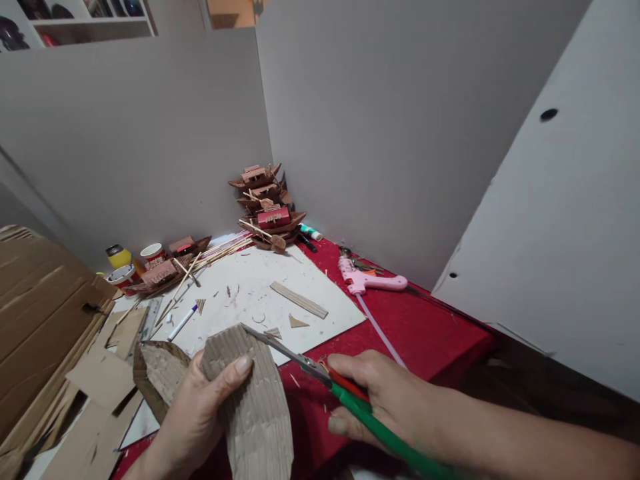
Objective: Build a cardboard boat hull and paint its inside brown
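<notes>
My left hand [200,410] is closed on a long curved piece of corrugated cardboard [260,407], its thumb lying flat on the ridged face. In my right hand [380,393] is a pair of scissors [320,373] with green and red handles. Their blades reach the upper edge of the cardboard piece; whether they are parted there I cannot tell. Behind my left hand shows a boat-shaped cardboard hull [160,373], partly covered by the hand. Cardboard scraps, a strip [299,300] and a small triangle [299,322], lie on the white board [240,273].
Model boats [273,220] are stacked in the back corner, with others [160,272] at left near paper cups [153,253]. A pink glue gun [370,280] rests on the red cloth [425,327]. Cardboard sheets [100,387] fill the left side. Grey panels [400,133] stand behind.
</notes>
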The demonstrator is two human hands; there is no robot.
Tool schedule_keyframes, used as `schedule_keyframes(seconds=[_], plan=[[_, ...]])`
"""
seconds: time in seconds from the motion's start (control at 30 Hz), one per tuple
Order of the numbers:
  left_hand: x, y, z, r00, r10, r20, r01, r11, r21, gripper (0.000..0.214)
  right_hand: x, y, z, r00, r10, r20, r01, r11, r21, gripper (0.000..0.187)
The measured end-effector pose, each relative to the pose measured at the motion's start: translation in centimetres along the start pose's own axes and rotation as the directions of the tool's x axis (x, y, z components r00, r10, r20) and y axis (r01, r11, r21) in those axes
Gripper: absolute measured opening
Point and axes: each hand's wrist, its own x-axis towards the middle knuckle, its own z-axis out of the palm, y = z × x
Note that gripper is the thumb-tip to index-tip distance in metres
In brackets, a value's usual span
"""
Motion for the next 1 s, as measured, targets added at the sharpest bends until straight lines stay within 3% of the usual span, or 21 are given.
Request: schedule_keyframes(seconds=[0.17, 0.43, 0.6, 0.8, 0.9, 1.0], plan=[[0.0, -0.2, -0.2, 0.993, -0.055, 0.106, 0.053, 0.998, 0.023, 0.021, -0.1, -1.0, -0.9, 0.997, -0.078, -0.023, 0.074, 0.988, -0.138, 0.044], [0.1, -0.6, -0.3, 0.991, -0.052, 0.121, 0.046, 0.998, 0.051, 0.025, -0.4, -0.7, -0.6, 1.000, 0.007, -0.016, -0.008, 0.996, -0.087, 0.050], [-0.2, -0.2, 0.2, 0.993, -0.069, 0.092, 0.064, 0.996, 0.058, 0.028, -0.4, 0.2, 0.4, 0.999, 0.045, -0.014, -0.044, 0.997, 0.058, 0.050], [-0.6, 0.6, 0.2, 0.996, -0.064, 0.067, 0.057, 0.994, 0.097, 0.029, 0.1, 0.6, 0.5, 0.997, -0.014, -0.080, 0.035, 0.963, 0.267, 0.048], [-0.5, 0.8, 0.1, 0.989, -0.083, 0.123, 0.065, 0.988, 0.142, 0.029, 0.8, -0.6, -0.8, 0.982, -0.036, -0.185, 0.100, 0.932, 0.348, 0.045], [-0.5, 0.6, 0.1, 0.962, -0.115, 0.246, 0.064, 0.977, 0.206, 0.029, 2.0, -2.5, -1.9, 0.984, -0.030, -0.178, 0.109, 0.883, 0.457, 0.039]])
